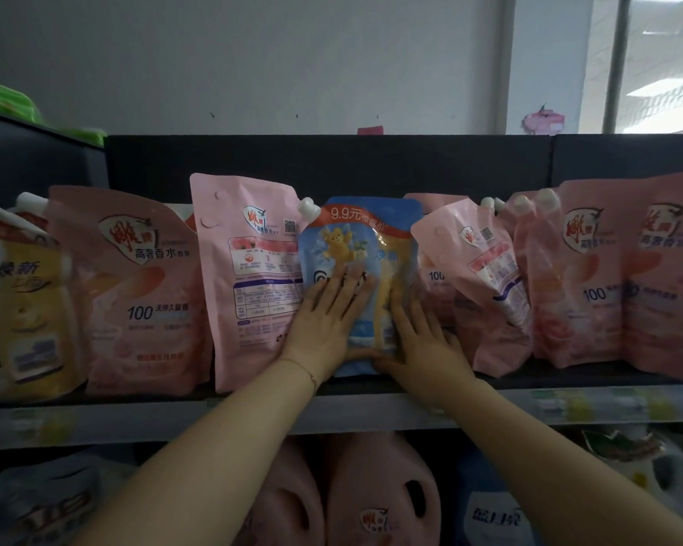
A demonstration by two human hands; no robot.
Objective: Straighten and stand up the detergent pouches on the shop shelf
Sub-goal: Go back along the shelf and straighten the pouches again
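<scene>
At the bottom of the frame, two bare arms reach up past the pink jugs (375,494) on the lower shelf. Just above them is the grey front edge of the shelf (371,411).

In the middle of the frame the blue pouch (365,246) stands on that shelf, nearly straight. The left hand (324,325) lies flat on its front, with the fingers straight and spread. The right hand (426,348) lies flat on its lower right side, with the fingers pointing up. Both thumbs run along the bottom edge of the pouch and almost meet. Neither hand is closed round it.

I think the job now is to make this pouch stand by itself. It would help to press the bottom flat on the shelf, push the pouch back gently, then let go slowly to see if it stays up.

Just to its right, the bent pink pouch (478,269) leans over. It looks like the next one to fix. To the left, the turned pink pouch (249,269) shows its back side. Behind them is the dark back panel (332,159), then the white wall (253,53).
</scene>
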